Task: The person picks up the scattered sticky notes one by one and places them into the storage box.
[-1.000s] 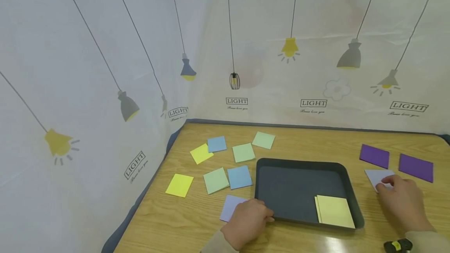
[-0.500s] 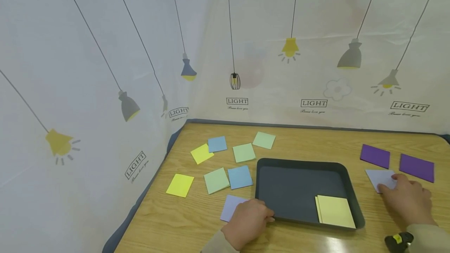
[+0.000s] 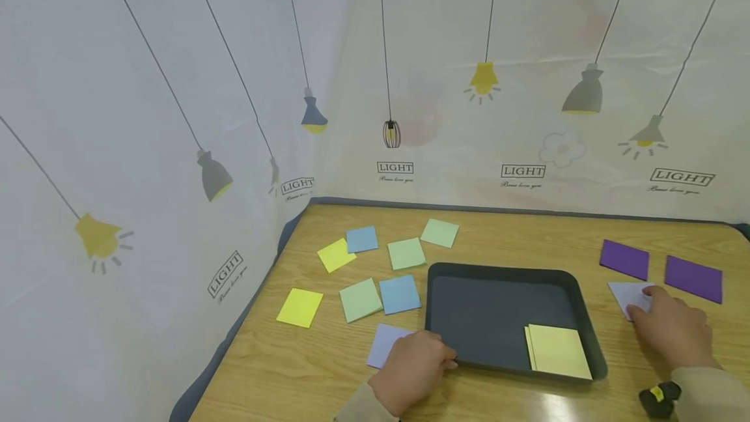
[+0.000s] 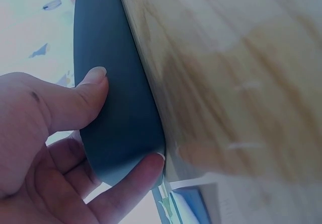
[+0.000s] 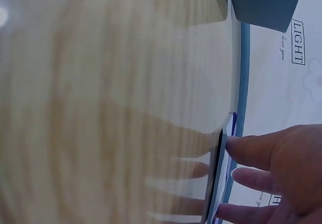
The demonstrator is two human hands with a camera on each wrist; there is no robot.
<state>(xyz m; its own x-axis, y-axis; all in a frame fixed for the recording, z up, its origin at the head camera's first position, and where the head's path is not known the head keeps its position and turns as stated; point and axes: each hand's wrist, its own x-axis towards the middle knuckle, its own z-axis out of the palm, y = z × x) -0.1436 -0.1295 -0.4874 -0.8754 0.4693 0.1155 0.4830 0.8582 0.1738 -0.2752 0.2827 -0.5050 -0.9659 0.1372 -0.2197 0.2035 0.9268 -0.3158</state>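
At the near left corner of the dark tray (image 3: 498,308), my left hand (image 3: 413,370) grips the rim; the left wrist view shows the thumb and a finger of this hand (image 4: 55,133) on the tray wall (image 4: 123,103). A lavender sheet (image 3: 383,342) lies partly hidden behind that hand. To the tray's right, my right hand (image 3: 676,327) rests its spread fingertips on a pale lavender pad (image 3: 627,295) on the table. In the right wrist view, the thumb and fingers of this hand (image 5: 282,173) touch the pad (image 5: 216,178). Pale yellow pads (image 3: 559,351) lie in the tray's near right corner.
Two purple pads (image 3: 624,260) (image 3: 694,279) lie beyond my right hand. Left of the tray are yellow (image 3: 300,308), green (image 3: 360,300) and blue (image 3: 400,294) pads, with several more farther back. A printed white curtain (image 3: 445,174) hangs behind the wooden table (image 3: 510,233).
My right thumb and forefinger have spread apart over the pale lavender pad, uncovering more of its surface. The left hand, tray and other pads have not moved.
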